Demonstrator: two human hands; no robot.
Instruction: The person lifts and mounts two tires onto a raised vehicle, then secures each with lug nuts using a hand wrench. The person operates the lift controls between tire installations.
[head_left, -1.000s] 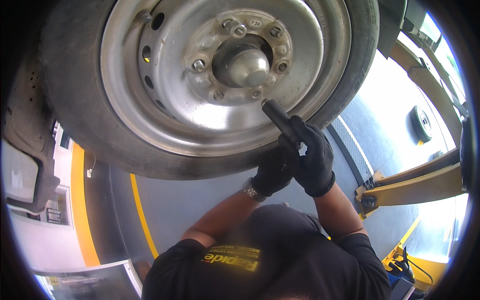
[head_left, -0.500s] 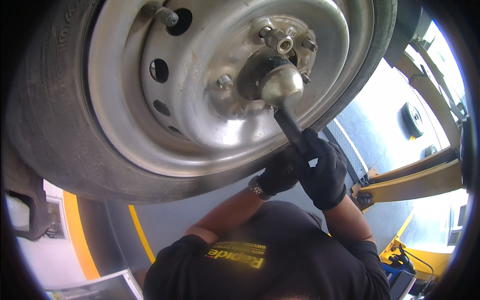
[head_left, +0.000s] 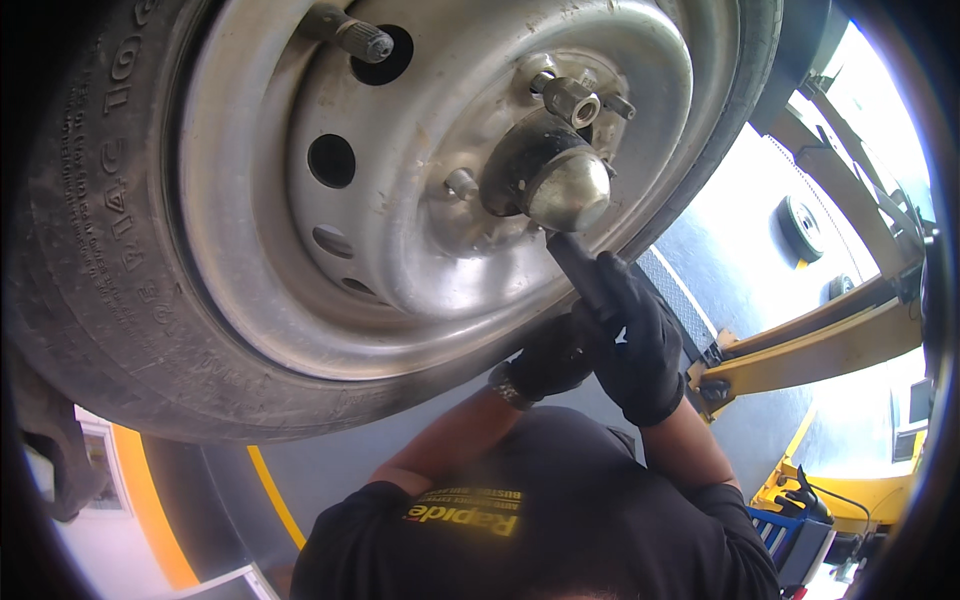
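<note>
In front of me stands a large car wheel with a silver steel rim (head_left: pixel 240 180) and a black tyre (head_left: pixel 110 260). At its centre a rounded metal hub cap (head_left: pixel 570 190) sticks out, with several studs around it. A lug nut (head_left: pixel 575 103) sits on the upper stud. My right hand (head_left: pixel 640 355), in a black glove, holds a black cylindrical tool (head_left: pixel 585 278) like a deep socket. The tool's upper end lies just below the hub cap; whether it touches a stud, I cannot tell. My left hand (head_left: pixel 550 358), also gloved, is closed at the tool's lower end, its fingers partly hidden.
A yellow lift arm (head_left: pixel 810 350) extends at the right, beside a dark ribbed plate. Further off, a loose tyre (head_left: pixel 802 228) stands on the grey floor. A blue and yellow equipment cart (head_left: pixel 800 530) is at the lower right. A metal valve stem (head_left: pixel 365 40) juts out at upper left.
The wheel sits a little lower in view, as the view has shifted. Both hands stay together on the black tool near the hub, with only a slight shift.
</note>
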